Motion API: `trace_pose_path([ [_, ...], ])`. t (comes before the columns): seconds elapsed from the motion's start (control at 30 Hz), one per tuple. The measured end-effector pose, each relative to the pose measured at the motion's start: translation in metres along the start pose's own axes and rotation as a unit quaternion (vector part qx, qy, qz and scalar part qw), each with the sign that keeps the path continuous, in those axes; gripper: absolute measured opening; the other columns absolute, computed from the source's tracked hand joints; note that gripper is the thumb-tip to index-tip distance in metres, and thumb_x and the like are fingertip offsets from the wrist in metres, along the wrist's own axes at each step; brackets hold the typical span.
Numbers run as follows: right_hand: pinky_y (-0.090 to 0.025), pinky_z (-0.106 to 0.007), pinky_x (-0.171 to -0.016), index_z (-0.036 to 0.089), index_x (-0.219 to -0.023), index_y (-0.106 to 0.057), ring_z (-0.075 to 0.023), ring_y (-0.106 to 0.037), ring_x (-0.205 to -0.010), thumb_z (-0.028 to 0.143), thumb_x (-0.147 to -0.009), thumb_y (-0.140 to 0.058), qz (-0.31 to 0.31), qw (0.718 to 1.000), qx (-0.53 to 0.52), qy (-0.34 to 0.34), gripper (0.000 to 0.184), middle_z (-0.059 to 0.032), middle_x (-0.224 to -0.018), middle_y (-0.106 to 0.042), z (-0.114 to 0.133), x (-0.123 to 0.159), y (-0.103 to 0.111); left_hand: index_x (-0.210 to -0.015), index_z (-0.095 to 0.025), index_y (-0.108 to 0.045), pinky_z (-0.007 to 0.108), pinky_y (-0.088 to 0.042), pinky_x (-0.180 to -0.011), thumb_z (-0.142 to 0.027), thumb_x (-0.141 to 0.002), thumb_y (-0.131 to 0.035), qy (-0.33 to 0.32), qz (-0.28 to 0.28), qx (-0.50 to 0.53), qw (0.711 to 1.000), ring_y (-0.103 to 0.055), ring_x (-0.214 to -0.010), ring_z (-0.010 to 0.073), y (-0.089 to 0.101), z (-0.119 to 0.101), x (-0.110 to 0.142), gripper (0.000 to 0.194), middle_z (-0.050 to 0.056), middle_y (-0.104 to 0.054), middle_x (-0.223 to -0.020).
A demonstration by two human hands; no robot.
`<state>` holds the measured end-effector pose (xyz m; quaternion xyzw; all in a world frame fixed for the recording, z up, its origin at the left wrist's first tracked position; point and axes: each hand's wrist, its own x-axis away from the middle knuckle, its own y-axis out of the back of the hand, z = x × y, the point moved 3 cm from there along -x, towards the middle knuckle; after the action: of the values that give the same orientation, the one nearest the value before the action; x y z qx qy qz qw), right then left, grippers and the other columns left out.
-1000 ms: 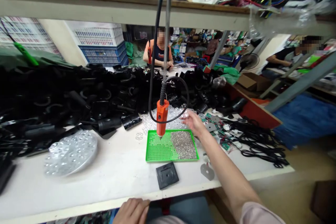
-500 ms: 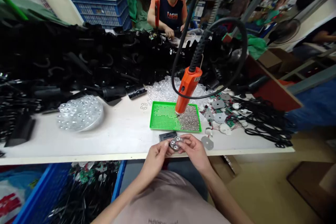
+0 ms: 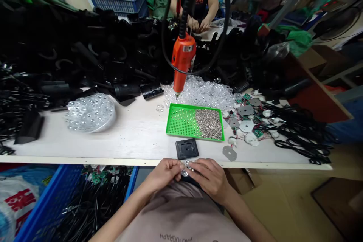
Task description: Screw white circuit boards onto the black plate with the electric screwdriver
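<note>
A small clear lens piece with silvery round cups (image 3: 185,173) is held between my two hands at the table's front edge. My left hand (image 3: 166,174) pinches its left side with closed fingers. My right hand (image 3: 210,178) grips it from the right, its fingers laid over the top and covering part of it. Just beyond my hands, a black block with a rectangular recess (image 3: 187,149) lies on the white table (image 3: 136,136). Behind that block is a green perforated tray (image 3: 181,133), with many small metal screws (image 3: 210,124) heaped in its right part.
An orange electric screwdriver (image 3: 183,58) hangs on a looped cable above a pile of clear lenses (image 3: 208,92). To the left stands a lens-filled bowl (image 3: 112,121). Circuit boards and wires (image 3: 252,128) lie right. Black casings (image 3: 85,56) line the back; a co-worker (image 3: 200,7) sits beyond.
My hands have drawn the lens piece closer to my body, and the black block now shows fully. The hanging screwdriver has swung left and away from the tray. The view has shifted.
</note>
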<state>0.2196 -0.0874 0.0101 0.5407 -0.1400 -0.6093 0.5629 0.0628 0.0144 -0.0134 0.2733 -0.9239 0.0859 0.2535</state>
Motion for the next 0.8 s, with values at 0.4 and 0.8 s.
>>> trace_pose_path([
  [0.4, -0.039, -0.037, -0.083, 0.019, -0.106, -0.068, -0.0207, -0.060, -0.095, 0.012, -0.092, -0.051, 0.007, 0.987, 0.160, -0.024, 0.023, -0.0062, -0.099, -0.074, -0.032, -0.025, -0.030, -0.137, -0.021, -0.045, 0.046, -0.039, -0.102, -0.040, -0.083, -0.068, -0.255, -0.189, -0.424, 0.848, -0.050, -0.122, 0.0286, 0.022, 0.005, -0.032, 0.062, 0.013, -0.054, -0.135],
  [0.8, -0.046, -0.040, -0.095, 0.009, -0.132, -0.050, -0.0240, -0.055, -0.120, 0.026, -0.094, -0.042, -0.041, 0.980, 0.149, -0.125, 0.043, -0.0128, -0.123, -0.067, -0.005, -0.011, -0.048, -0.132, -0.022, -0.050, 0.046, -0.047, -0.093, -0.050, -0.088, -0.053, -0.285, -0.237, -0.430, 0.823, -0.059, -0.112, 0.0290, 0.035, 0.007, -0.043, 0.052, 0.011, -0.062, -0.124],
])
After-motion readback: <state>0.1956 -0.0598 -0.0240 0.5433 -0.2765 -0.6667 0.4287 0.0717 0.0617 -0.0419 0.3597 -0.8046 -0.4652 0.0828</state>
